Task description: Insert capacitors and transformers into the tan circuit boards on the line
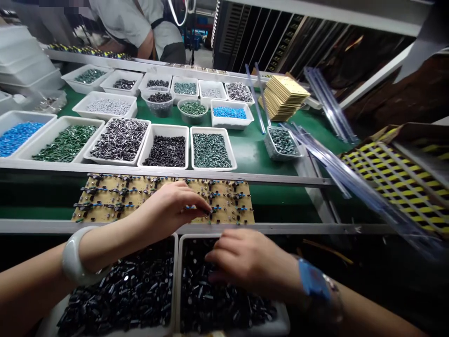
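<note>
A tan circuit board lies across the rails, carrying rows of small black, blue and green parts. My left hand reaches over its right half, thumb and fingertips pinched on a small dark component at the board's surface. Below, my right hand hovers over a white bin of black cylindrical parts, which look like capacitors. Its fingers are curled and slightly blurred, and I cannot make out what is between them. A second white bin of the same black parts sits under my left forearm.
White trays of blue parts, green parts and black parts stand beyond the metal rail. Stacked boards, clear plastic tubes and a yellow-black striped crate are to the right. Another person is across the bench.
</note>
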The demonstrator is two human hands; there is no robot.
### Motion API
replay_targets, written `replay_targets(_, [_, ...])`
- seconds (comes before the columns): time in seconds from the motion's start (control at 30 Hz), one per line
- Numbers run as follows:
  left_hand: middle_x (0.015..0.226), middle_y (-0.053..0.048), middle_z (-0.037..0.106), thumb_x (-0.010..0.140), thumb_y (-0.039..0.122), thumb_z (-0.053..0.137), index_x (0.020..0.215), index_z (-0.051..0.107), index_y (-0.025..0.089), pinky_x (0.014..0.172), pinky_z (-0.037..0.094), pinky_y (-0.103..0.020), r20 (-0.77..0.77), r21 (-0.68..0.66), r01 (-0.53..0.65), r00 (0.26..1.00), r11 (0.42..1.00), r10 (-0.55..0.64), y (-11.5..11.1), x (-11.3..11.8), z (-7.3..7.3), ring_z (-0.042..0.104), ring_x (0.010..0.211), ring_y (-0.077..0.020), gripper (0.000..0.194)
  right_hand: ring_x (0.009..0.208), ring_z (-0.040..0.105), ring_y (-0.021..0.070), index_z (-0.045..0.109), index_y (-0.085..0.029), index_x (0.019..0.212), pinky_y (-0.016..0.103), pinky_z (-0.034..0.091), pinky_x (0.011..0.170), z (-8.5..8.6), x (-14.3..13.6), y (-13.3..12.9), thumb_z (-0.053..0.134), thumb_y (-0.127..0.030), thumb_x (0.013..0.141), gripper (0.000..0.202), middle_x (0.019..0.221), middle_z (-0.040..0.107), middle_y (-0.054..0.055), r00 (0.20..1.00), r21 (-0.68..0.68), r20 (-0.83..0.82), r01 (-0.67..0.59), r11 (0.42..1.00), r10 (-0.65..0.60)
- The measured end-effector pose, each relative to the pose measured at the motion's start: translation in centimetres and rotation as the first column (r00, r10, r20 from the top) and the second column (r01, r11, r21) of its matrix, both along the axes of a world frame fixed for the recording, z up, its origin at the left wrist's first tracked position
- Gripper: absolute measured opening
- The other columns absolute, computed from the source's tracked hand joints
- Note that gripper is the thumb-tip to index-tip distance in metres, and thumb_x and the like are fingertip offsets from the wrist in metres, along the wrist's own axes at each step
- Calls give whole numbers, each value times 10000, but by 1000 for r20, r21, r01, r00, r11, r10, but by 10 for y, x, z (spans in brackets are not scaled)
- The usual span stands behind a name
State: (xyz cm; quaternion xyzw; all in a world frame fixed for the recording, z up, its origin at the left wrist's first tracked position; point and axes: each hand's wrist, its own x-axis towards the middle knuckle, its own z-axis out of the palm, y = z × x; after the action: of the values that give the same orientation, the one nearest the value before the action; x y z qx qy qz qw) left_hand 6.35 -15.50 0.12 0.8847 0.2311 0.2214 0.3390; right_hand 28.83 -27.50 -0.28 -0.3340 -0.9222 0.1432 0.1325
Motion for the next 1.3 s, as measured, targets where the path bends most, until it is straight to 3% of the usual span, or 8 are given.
replay_targets(0.1, [972,35,771,948,240,692,1033,768,282,881,387,-331,-59,26,21,998,999,-20,3,13,-1,642,938,-177,122,812,530,207,647,-153,1010,341,372,610,-16,-23,-17,685,-481,970,332,864,623,33,986,-66,132,-91,994,99])
replay_targets(0.23, [940,48,765,957,300,689,954,758,277,894,305,-379,-113,112,39,993,993,-27,2,37,3,626,924,-190,73,756,455,184,598,-153,869,339,278,574,-28,-33,-23,582,-224,1033,180,822,573,24,980,-37,126,-152,988,156])
replay_targets(0.33, [896,58,755,940,317,710,895,758,281,901,254,-406,-126,211,47,992,976,-20,1,57,2,583,894,-194,75,752,435,184,555,-164,828,338,232,551,-27,-32,-22,587,-191,1018,194,808,542,15,982,-6,127,-139,990,138])
replay_targets(0.57, [890,11,739,949,291,669,842,767,257,970,197,-458,-189,304,80,982,949,-22,7,77,-11,534,937,-220,149,781,429,192,553,-154,887,350,341,642,-17,-28,-25,537,-170,1029,144,860,565,28,985,-33,135,-107,994,110])
replay_targets(1.0, [824,17,708,948,291,664,787,748,245,1060,157,-505,-233,360,74,972,930,12,0,79,-6,540,957,-226,187,851,528,198,653,-147,1042,328,398,684,-10,-20,-27,549,-132,1018,108,917,644,40,995,-22,66,-73,997,74])
replay_targets(1.13, [822,28,679,951,186,646,791,739,261,1117,100,-509,-235,441,129,972,888,-25,-7,75,-5,555,1015,-218,199,852,554,181,666,-165,962,298,431,721,-1,-7,-24,547,-191,1047,148,904,644,45,989,-41,-118,79,996,-83])
replay_targets(1.23, [937,13,697,984,203,605,906,731,256,1120,123,-526,-242,463,119,970,878,-4,-11,67,6,553,1053,-234,157,841,599,160,665,-165,970,274,479,767,5,12,-18,651,-277,1009,119,894,661,25,885,-142,-327,300,943,-331])
replay_targets(1.3, [994,-14,693,1006,237,569,973,706,228,1086,209,-510,-261,467,123,965,876,3,-14,57,17,552,1044,-245,141,885,645,147,680,-179,1046,257,505,839,7,27,-13,687,-241,984,88,963,696,15,800,-223,-363,423,878,-478])
